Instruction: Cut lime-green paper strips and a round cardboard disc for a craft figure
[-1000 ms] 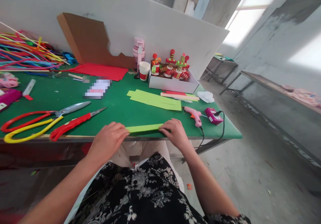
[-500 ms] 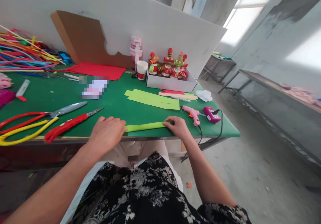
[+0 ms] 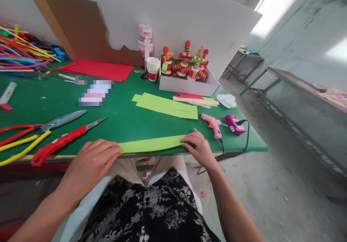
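A strip of light green paper [image 3: 151, 144] stretches between my hands at the table's front edge. My left hand [image 3: 94, 162] pinches its left end, fingers together. The strip's right end is gripped between the thumb and fingers of my right hand [image 3: 198, 145]. Wider green paper pieces [image 3: 168, 107] lie flat just beyond the strip. To the left of my left hand are a red-handled knife [image 3: 66, 141] and large scissors [image 3: 46, 128] with red and yellow handles. A pink glue gun [image 3: 213, 124] rests beyond my right hand.
A white box [image 3: 187, 86] holds several red and green figures. Beside it stand paper cups [image 3: 153, 68] and a pink bottle [image 3: 145, 47]. Red sheets [image 3: 100, 70] and colourful pipe cleaners [image 3: 21, 54] lie at the back left. A purple box [image 3: 235, 125] with a cord sits right.
My hands have moved apart, the left one leftward and nearer my body. More of the green strip shows between them. The camera view has shifted slightly.
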`<state>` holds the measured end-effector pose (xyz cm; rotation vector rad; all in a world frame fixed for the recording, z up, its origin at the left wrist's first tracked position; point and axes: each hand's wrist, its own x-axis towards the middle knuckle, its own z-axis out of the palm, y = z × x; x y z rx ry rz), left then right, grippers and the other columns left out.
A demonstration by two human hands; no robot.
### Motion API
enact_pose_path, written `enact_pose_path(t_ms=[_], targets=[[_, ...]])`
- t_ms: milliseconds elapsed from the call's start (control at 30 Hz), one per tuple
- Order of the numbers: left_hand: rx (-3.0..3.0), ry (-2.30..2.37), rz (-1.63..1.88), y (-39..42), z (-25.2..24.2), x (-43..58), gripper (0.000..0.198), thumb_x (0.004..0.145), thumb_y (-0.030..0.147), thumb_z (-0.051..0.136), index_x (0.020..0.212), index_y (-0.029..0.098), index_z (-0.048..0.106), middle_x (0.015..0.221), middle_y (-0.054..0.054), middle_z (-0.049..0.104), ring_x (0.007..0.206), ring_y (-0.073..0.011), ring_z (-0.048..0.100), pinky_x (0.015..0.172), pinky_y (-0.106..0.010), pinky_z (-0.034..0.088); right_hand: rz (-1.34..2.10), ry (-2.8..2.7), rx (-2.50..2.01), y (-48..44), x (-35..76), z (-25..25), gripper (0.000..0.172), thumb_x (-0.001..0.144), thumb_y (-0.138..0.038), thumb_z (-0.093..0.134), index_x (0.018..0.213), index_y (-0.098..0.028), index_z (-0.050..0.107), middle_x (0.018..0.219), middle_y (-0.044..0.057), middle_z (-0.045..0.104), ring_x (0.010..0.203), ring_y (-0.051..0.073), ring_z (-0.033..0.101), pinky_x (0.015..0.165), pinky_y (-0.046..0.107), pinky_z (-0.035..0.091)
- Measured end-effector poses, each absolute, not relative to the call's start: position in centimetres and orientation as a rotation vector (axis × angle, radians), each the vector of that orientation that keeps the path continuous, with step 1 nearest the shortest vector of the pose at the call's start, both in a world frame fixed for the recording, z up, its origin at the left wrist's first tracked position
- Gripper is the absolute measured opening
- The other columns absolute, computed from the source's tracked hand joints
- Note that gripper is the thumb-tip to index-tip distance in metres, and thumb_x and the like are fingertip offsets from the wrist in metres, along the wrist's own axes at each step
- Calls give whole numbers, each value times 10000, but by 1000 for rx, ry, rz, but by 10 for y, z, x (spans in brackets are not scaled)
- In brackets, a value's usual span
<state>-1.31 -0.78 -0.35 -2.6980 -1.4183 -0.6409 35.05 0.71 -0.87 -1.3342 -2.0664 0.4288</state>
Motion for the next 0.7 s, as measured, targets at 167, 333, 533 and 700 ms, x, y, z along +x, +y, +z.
enact_pose_path(t_ms=[167, 333, 533, 700], targets=[[-2738, -1616, -850, -7, -6, -34, 305, 984, 410, 455, 938, 303, 737, 998, -16, 757, 946, -222, 641, 856, -395, 455, 504, -2025, -1401, 9, 350, -3, 151, 932, -313, 635, 854, -254, 750, 856, 17, 761, 836, 189, 703, 1146, 539, 331], [-2566, -1912, -992, -5, -7, -24, 366, 961, 506, 439, 793, 311, 699, 908, -6, 746, 881, -221, 647, 837, -390, 472, 545, -1979, -1493, 15, 347, 2, 214, 936, -343, 631, 768, -243, 718, 780, 2, 739, 764, 184, 675, 1110, 533, 363], [-2440, -1942, -958, 4, -1, -14, 435, 938, 567, 439, 664, 274, 605, 749, -13, 678, 738, -202, 616, 696, -340, 462, 423, -1934, -1617, 20, 344, -3, 277, 923, -425, 638, 729, -232, 681, 726, 15, 698, 727, 199, 638, 968, 468, 460], [-2443, -1936, -891, 8, 0, -15, 483, 940, 579, 417, 606, 265, 568, 692, -5, 647, 663, -195, 587, 640, -334, 427, 276, -1929, -1708, 21, 340, -4, 323, 909, -456, 650, 683, -226, 641, 642, 10, 618, 673, 197, 590, 757, 365, 470]])
